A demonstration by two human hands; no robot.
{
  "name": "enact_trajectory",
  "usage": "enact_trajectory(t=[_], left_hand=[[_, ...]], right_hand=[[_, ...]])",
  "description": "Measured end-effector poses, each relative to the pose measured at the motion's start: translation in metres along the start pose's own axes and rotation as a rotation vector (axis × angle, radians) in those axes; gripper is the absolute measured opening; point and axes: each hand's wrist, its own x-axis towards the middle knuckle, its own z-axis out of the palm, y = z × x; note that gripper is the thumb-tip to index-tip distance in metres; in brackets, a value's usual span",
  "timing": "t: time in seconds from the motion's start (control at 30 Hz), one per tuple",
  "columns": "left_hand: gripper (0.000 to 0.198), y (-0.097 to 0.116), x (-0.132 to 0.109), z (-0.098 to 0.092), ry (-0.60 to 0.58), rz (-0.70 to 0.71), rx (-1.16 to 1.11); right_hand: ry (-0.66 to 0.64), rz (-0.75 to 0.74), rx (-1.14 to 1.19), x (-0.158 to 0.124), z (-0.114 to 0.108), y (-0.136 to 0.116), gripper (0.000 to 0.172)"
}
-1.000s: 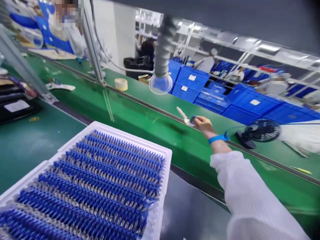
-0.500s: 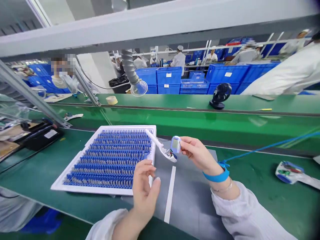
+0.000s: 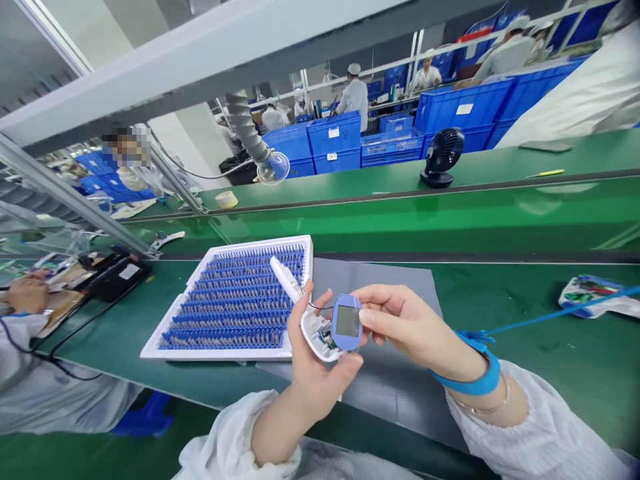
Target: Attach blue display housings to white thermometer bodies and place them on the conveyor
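Observation:
My left hand [image 3: 317, 377] is closed around the wide end of a white plastic housing [image 3: 316, 331], whose long handle points up and left over the tray. Wires and a small circuit show inside its opened head. My right hand [image 3: 405, 327] pinches the right edge of a blue-framed display [image 3: 347, 323] with a grey screen. The display is held at the right side of the opened housing, and a thin dark wire runs between them. A blue wrist strap [image 3: 480, 373] with a cord is on my right wrist.
A white foam tray [image 3: 150, 352] with rows of blue and grey pieces lies left of my hands. Under my hands is a grey mat [image 3: 400, 280]. An opened white device [image 3: 585, 297] lies right, and a black fan [image 3: 443, 157] stands behind. A co-worker's hand [image 3: 27, 292] is at far left.
My left hand, apart from the housing before, has closed on it. The housing and the display are nearer to me and lower, and the view has tilted.

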Motion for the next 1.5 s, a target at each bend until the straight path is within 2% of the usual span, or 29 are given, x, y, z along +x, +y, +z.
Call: enact_trajectory(t=[0.2,0.37,0.53,0.73,1.13,1.5], left_hand=[[0.066,0.007,-0.002,-0.014,-0.100,-0.046,0.064],[0.057,0.010,-0.001,-0.017,-0.201,-0.032,0.109],[0.060,0.012,0.001,-0.016,-0.199,-0.014,0.077],[0.050,0.016,0.005,-0.012,-0.210,-0.001,0.060],[0.047,0.013,0.007,-0.012,-0.138,-0.035,0.120],[0.052,0.008,0.007,-0.017,-0.231,-0.044,0.031]], right_hand=[[-0.044,0.050,0.001,-0.004,0.007,-0.001,0.022],[-0.057,0.077,-0.016,-0.005,0.009,-0.002,0.023],[-0.098,0.101,0.023,-0.003,0.008,0.000,0.024],[-0.126,0.135,0.084,0.000,0.007,0.005,0.029],[-0.119,0.186,0.074,0.002,0.006,0.008,0.030],[-0.110,0.182,0.094,0.003,0.007,0.007,0.026]])
